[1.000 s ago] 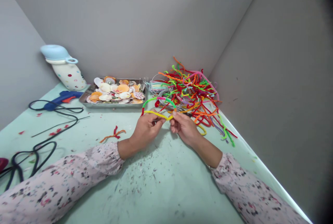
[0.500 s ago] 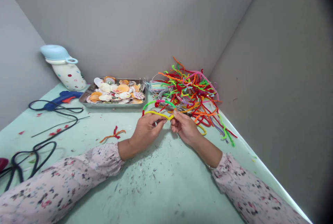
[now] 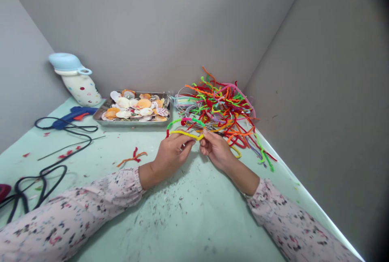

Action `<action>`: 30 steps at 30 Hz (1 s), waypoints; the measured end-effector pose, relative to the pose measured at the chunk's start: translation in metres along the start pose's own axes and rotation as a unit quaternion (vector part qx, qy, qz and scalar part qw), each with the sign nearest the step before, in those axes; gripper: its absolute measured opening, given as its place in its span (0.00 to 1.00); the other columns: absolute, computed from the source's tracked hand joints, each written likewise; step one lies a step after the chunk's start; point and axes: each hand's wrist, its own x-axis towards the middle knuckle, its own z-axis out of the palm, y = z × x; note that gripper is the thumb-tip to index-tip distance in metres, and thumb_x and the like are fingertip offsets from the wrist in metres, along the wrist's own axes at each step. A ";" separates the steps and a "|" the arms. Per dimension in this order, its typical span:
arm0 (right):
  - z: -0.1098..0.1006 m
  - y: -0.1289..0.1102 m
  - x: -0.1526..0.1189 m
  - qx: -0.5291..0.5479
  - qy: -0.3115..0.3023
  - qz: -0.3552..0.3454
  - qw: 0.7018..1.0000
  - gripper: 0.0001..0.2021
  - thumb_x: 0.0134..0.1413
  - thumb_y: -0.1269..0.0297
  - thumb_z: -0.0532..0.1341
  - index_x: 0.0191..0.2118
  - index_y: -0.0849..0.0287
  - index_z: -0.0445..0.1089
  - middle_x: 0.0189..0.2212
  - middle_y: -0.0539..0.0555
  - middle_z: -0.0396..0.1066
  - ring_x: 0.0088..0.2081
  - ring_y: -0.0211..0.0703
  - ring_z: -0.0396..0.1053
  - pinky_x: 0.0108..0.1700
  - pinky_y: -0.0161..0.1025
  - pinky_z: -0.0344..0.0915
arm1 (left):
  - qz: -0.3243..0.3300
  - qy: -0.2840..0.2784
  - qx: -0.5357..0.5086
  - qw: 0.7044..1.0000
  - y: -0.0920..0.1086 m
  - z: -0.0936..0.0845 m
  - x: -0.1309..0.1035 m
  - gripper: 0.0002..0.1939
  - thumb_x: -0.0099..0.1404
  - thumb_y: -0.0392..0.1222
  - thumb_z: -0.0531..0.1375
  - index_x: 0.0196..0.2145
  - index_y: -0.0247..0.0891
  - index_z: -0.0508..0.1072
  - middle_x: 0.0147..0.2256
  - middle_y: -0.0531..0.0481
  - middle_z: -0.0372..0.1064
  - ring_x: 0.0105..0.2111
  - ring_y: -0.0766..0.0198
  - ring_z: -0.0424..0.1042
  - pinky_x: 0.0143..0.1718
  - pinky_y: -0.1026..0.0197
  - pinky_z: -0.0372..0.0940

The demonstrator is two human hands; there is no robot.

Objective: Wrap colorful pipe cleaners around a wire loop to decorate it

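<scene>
Head view, fuzzy loop point(image 3: 184, 134): multicoloured, arching out beyond both grips, its yellow stretch right at the fingertips!
Left grip point(image 3: 193, 141): thumb and fingers nearly meeting by the yellow; can't tell what they clasp.
Right grip point(image 3: 203, 135): pinched closed on the loop's right side.

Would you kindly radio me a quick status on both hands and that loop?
Left hand and right hand holding multicoloured loop. Loop bent in its yellow part. Tangled fuzzy-wire pile close behind.
</scene>
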 end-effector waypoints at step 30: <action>-0.001 0.000 0.000 0.004 -0.012 -0.006 1.000 0.17 0.47 0.49 0.63 0.26 0.60 0.65 0.18 0.45 0.64 0.16 0.29 0.62 0.16 0.28 0.54 | 0.043 -0.039 -0.027 0.998 -0.002 -0.001 0.002 0.11 0.65 0.34 0.53 0.43 0.38 0.71 0.31 0.49 0.66 0.32 0.66 0.67 0.33 0.66 0.62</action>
